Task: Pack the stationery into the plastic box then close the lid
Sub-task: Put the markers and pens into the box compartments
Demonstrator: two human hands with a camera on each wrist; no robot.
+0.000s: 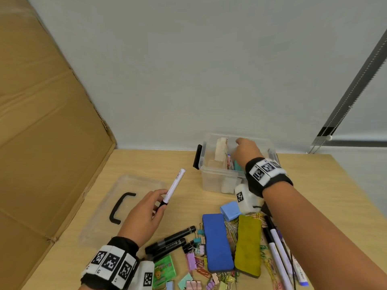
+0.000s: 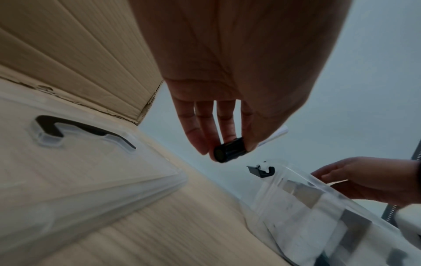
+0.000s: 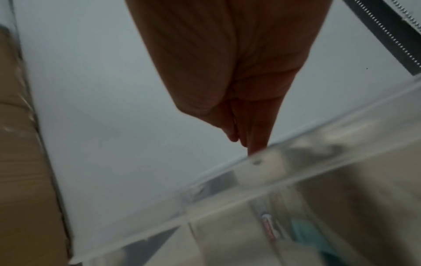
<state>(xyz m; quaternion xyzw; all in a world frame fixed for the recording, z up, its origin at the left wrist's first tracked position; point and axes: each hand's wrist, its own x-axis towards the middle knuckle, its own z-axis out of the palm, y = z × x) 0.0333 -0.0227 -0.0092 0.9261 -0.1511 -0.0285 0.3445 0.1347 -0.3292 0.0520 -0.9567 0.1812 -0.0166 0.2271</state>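
My left hand [image 1: 162, 200] pinches a white marker [image 1: 174, 185] by its black cap [image 2: 230, 150], held tilted above the table between the lid and the box. The clear plastic box [image 1: 213, 178] stands open at the back of the table, with beige pads [image 1: 221, 151] and a teal item [image 1: 237, 165] inside. My right hand [image 1: 240, 143] reaches over the box, fingers [image 3: 252, 136] straight and close together by the far rim [image 3: 296, 171], with nothing seen in them. The clear lid [image 1: 100, 222] with a black handle [image 1: 119, 208] lies flat on the left.
Loose stationery lies near the front: a blue eraser [image 1: 217, 241], an olive eraser [image 1: 248, 243], black markers [image 1: 171, 241], white pens [image 1: 278, 254], several binder clips [image 1: 196, 252], a light blue block [image 1: 230, 210]. A cardboard sheet [image 1: 41, 122] leans on the left; a wall stands behind the box.
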